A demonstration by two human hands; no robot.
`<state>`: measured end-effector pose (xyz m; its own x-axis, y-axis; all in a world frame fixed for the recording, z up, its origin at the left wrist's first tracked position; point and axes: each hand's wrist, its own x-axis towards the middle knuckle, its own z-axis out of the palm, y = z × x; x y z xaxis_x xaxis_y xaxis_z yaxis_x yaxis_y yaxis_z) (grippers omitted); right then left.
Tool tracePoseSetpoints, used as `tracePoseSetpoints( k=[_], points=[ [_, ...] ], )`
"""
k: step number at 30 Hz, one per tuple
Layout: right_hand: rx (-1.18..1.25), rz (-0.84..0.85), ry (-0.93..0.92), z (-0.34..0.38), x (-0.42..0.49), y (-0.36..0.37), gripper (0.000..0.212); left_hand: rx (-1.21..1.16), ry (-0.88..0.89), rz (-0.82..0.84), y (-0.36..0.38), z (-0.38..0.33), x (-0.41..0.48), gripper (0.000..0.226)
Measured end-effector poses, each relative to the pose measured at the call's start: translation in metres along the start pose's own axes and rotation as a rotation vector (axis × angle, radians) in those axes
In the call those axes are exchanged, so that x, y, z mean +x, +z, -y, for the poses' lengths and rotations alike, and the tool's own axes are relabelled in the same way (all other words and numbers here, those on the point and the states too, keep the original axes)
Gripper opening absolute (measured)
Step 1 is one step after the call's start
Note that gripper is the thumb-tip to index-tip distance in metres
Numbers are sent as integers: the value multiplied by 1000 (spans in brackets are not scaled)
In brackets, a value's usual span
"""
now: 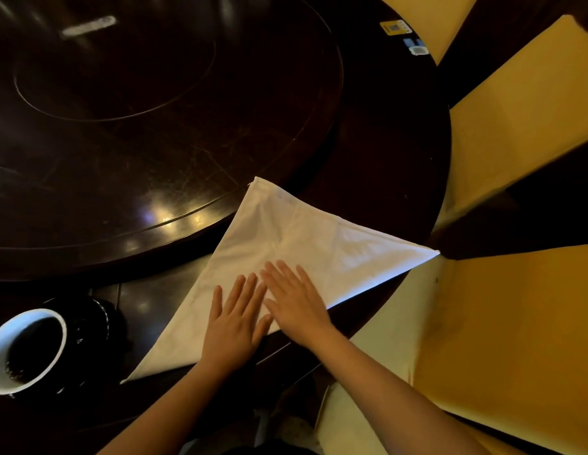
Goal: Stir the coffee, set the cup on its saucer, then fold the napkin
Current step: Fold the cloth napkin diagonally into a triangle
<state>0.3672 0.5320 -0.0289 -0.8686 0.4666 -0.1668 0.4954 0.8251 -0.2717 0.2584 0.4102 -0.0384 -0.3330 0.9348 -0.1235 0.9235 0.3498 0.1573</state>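
Note:
A white napkin (305, 244) lies folded into a triangle on the dark table, its long edge toward me. My left hand (235, 320) rests flat on its near edge, fingers spread. Beside it my right hand (294, 302) is also flat on the cloth, fingers pointing up-left and slightly overlapping the left fingertips. At the lower left a white-rimmed cup (25, 351) of dark coffee stands on a black saucer (95, 326). No spoon is visible.
A dark wooden round table with a raised lazy Susan (138, 110) fills the left and centre. Yellow-cushioned chairs (515, 307) stand on the right past the table edge. Small stickers (396, 27) sit on the table's far rim.

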Motion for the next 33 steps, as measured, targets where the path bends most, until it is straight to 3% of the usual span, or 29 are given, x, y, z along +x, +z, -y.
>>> tracePoseSetpoints(
  k=[8, 12, 18, 22, 27, 33],
  points=[
    [-112, -47, 265, -118, -1, -27, 63, 2, -29, -7, 4, 6, 1, 65],
    [-76, -115, 334, -139, 6, -40, 62, -40, -40, -12, 2, 10, 3, 62],
    [24, -382, 401, -122, 38, -51, 21, -30, -62, -11, 0, 22, 7, 60],
    [122, -357, 543, -123, 55, -63, 15, -41, -54, -15, 1, 19, 8, 59],
    [22, -264, 508, -129, 60, -65, 22, -122, -26, -41, -1, 12, 13, 58],
    [110, -225, 470, -131, 54, -74, 17, -291, -135, -339, -59, 6, 87, 45]
  ],
)
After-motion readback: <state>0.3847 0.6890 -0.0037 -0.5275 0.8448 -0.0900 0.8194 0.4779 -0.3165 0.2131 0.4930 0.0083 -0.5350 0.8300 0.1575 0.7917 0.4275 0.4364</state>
